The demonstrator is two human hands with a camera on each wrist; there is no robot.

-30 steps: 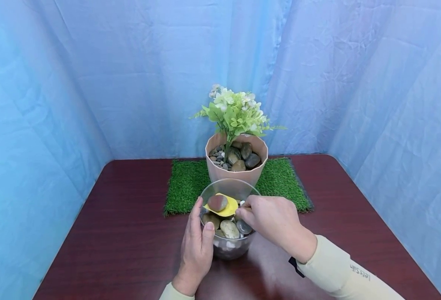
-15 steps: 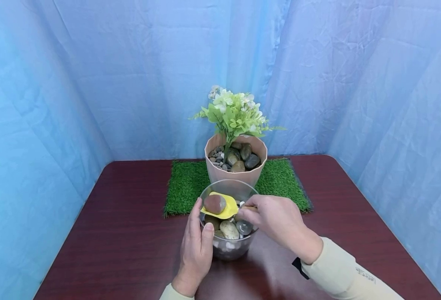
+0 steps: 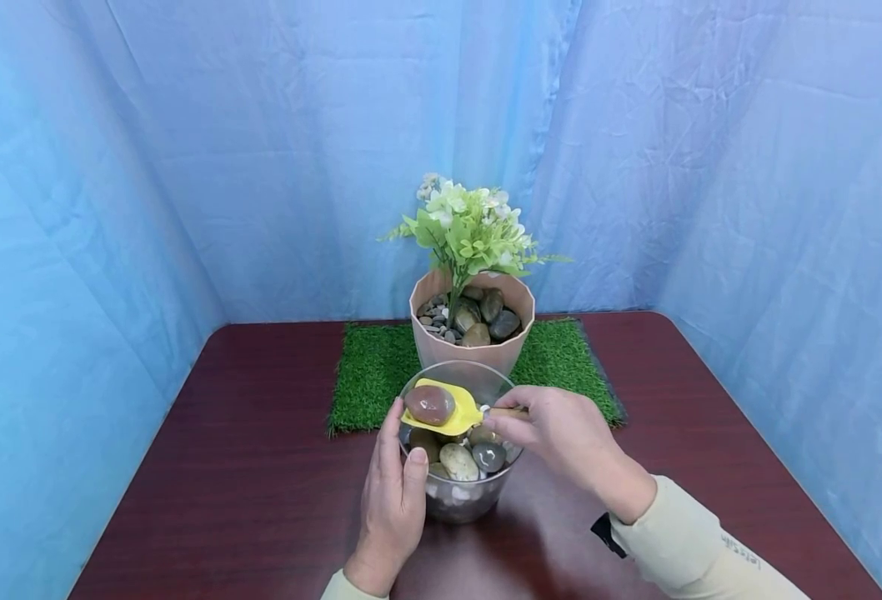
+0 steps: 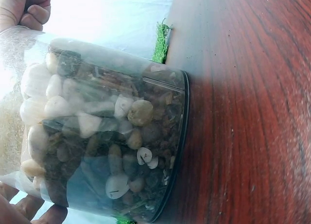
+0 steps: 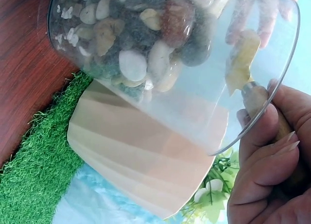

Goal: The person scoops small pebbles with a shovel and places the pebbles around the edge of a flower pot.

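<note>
My right hand [image 3: 564, 429] pinches the wooden handle of a small yellow garden shovel [image 3: 468, 417] over a clear round vase [image 3: 478, 367]. On its blade lies a smooth reddish-brown stone [image 3: 430, 404], level with the vase's mouth near the left rim. Against the vase's left wall rests my left hand [image 3: 392, 500], its thumb on the near side and fingers fairly straight along the glass. Inside the vase are several large stones, among them a speckled pale one [image 3: 459, 462] and a dark grey one [image 3: 489, 457]. Small white pebbles [image 4: 116, 185] show through the wall.
Right behind the vase stands a pale pink flowerpot [image 3: 471, 357] holding stones and a leafy plant with white flowers [image 3: 474, 225]. A green grass mat [image 3: 369, 375] lies under it on the dark red table [image 3: 246, 467]. Blue curtains [image 3: 321, 167] surround the table.
The shovel's blade has risen slightly, with the stone still on it. My right hand has shifted a little to the right, showing more of the handle; my left hand stays put.
</note>
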